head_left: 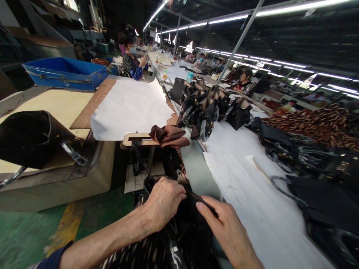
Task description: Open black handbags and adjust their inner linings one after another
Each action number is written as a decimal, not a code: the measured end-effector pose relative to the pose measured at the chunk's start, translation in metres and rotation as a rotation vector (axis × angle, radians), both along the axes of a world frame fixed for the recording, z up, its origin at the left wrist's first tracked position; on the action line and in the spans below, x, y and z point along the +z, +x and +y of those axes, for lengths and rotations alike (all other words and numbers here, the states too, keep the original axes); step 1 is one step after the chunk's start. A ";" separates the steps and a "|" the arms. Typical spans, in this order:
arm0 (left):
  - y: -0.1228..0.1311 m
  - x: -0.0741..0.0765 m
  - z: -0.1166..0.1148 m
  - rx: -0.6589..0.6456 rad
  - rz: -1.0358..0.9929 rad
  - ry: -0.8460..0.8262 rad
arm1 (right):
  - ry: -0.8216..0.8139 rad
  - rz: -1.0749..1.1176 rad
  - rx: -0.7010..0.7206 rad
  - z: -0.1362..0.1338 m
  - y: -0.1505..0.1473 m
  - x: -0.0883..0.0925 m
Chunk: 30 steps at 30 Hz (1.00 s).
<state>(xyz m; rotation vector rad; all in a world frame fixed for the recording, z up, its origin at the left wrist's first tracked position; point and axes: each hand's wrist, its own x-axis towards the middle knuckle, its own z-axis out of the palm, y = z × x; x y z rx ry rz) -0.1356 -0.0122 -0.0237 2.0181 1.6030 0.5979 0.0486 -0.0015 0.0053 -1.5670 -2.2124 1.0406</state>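
Observation:
A black handbag (193, 224) rests on my lap, its upper edge between my two hands. My left hand (164, 201) is closed on the bag's rim, fingers curled over it. On the right side of the same edge, my right hand (224, 220) pinches the rim between thumb and fingers. A handle wrapped in clear plastic (176, 254) hangs down the near side of the bag. The bag's inside and lower part are mostly dark and hidden by my hands. Just beyond stands a wooden slotted stand (137, 139) with brown lining fabric (169, 136) draped at its end.
Several black bags with wrapped handles (207, 104) cluster on the long table. White paper (241, 186) covers the table at right, near stacked black pieces (328, 198) and brown pieces (314, 123). At left are another black bag (25, 138) and a blue bin (67, 73). A co-worker (133, 61) sits ahead.

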 end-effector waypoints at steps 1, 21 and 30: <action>0.001 0.000 0.000 0.026 0.000 -0.013 | 0.005 -0.004 0.001 0.000 0.001 0.000; 0.003 -0.002 0.003 0.162 -0.101 -0.078 | 0.116 -0.048 -0.008 -0.004 0.007 -0.007; 0.005 0.005 0.006 0.207 -0.104 0.035 | 0.016 0.034 -0.052 -0.004 0.010 0.002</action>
